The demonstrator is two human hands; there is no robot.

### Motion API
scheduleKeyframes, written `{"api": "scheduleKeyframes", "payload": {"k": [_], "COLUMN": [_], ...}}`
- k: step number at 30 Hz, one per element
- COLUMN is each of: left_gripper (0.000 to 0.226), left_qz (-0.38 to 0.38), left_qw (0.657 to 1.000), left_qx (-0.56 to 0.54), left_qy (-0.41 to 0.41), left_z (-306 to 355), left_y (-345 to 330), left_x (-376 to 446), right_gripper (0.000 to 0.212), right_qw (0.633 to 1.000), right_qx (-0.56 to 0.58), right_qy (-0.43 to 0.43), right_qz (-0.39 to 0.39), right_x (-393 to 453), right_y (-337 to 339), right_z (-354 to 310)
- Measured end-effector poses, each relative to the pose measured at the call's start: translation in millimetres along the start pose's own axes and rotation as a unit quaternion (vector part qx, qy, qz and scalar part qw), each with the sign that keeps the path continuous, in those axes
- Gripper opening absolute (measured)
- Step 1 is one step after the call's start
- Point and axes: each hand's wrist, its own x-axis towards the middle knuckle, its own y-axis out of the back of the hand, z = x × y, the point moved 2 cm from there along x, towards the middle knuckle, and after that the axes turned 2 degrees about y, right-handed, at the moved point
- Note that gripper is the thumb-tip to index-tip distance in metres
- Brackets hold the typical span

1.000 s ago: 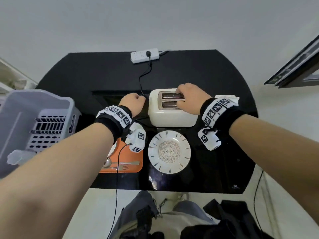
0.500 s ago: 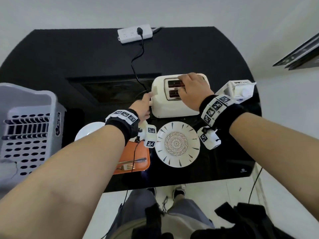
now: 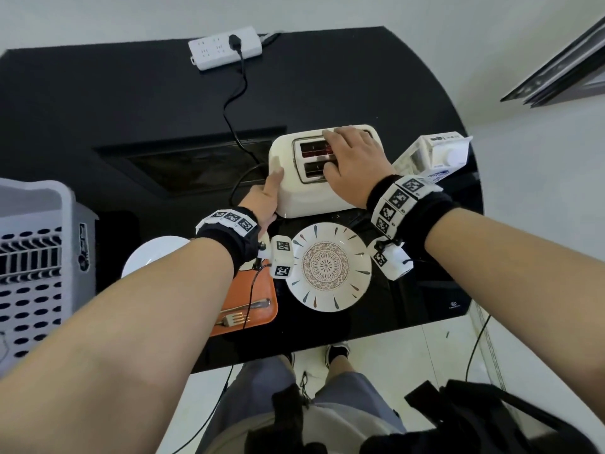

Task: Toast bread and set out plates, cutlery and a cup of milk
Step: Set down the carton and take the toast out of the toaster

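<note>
A cream toaster (image 3: 311,198) stands mid-table, its far slot glowing red. My right hand (image 3: 355,162) lies palm down across its top, fingers reaching the far edge and the thumb by the near slot. My left hand (image 3: 263,199) rests against the toaster's left end, one finger stretched up to just below the lever (image 3: 276,159). A patterned plate (image 3: 327,267) sits empty in front of the toaster. A plain white plate (image 3: 149,257) shows left of my forearm. A fork (image 3: 233,319) and a spoon handle (image 3: 258,303) lie on an orange tray (image 3: 262,290). A milk carton (image 3: 437,152) stands to the right.
A grey dish rack (image 3: 32,257) fills the left edge of the black table (image 3: 131,109). A white power strip (image 3: 226,49) lies at the back, its black cord running to the toaster. The table's front edge is just below the plate and tray.
My left hand has shifted from beside the toaster's far left corner to its left end near the lever. My right hand stays on top. The view has tilted, bringing the milk carton in.
</note>
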Motion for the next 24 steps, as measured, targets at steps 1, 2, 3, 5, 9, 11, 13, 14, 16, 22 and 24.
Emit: {"api": "scheduleKeyframes", "payload": {"k": [1,2,3,5,9,11,13,14,16,22,24], "left_gripper": [0.115,0.122,0.130,0.141,0.128,0.101,0.083,0.078,0.074,0.109,0.112], "left_qz": [0.009,0.021,0.035,0.058,0.072,0.073,0.080,0.084,0.089,0.054,0.067], "left_qw": [1.000,0.999,0.998,0.996,0.989,0.982,0.977,0.975,0.971,0.985,0.985], "left_qx": [0.010,0.025,0.042,0.068,0.128,0.166,0.188,0.196,0.212,0.162,0.156], "left_qy": [-0.001,0.000,0.005,0.010,-0.021,-0.044,-0.054,-0.058,-0.065,-0.037,-0.034], "left_z": [-1,-2,-4,-8,-2,1,3,3,4,4,5], "left_y": [0,1,2,5,0,-2,-4,-4,-3,1,3], "left_x": [0,2,4,11,-2,-10,-12,-11,-11,-7,-5], "right_gripper": [0.066,0.067,0.068,0.071,0.074,0.074,0.075,0.075,0.076,0.076,0.078], "right_qw": [1.000,1.000,1.000,0.999,0.999,0.999,0.998,0.998,0.998,0.998,0.998], "right_qx": [-0.004,-0.010,-0.018,-0.034,-0.046,-0.050,-0.056,-0.058,-0.059,-0.057,-0.052], "right_qy": [0.001,0.003,0.005,0.007,-0.003,-0.002,0.002,0.003,0.006,0.019,0.018], "right_qz": [0.000,0.000,0.000,-0.001,-0.003,-0.007,-0.007,-0.008,-0.008,-0.011,-0.011], "right_x": [0,0,0,-1,-1,-2,-3,-3,-3,-4,-4], "right_y": [-1,-2,-2,-4,-6,-8,-9,-9,-9,-13,-12], "right_z": [0,-1,-1,-1,3,5,6,6,7,9,11]}}
